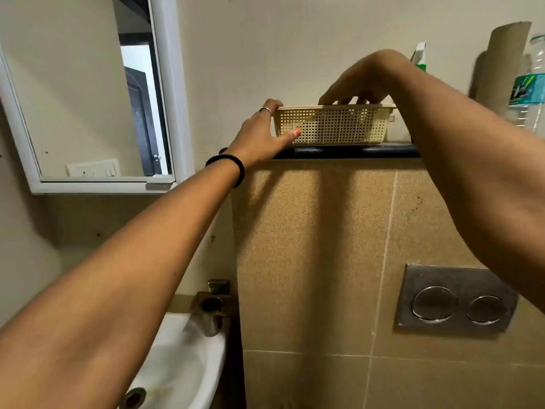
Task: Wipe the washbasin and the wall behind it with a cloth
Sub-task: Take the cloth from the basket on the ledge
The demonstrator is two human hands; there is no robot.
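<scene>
On the dark ledge (348, 151) above the tiled wall (312, 246) I have both hands at a cream basket (331, 124). My left hand (261, 134) is closed on its left end, with the thumb on the front and the fingers over the rim. My right hand (358, 84) comes from above and its fingertips curl over the back rim; how firmly it grips I cannot tell. No cloth is visible, maybe it lies in the basket, maybe not. The washbasin (180, 367) is low at the left, under the tap (212, 305), and it is not yet wiped. I judge this step is only preparation: clearing or searching the basket. To do it well I should lift it level with both hands, because a bottle (530, 81) and a cardboard roll (501, 63) stand near on the right and could be knocked down.
</scene>
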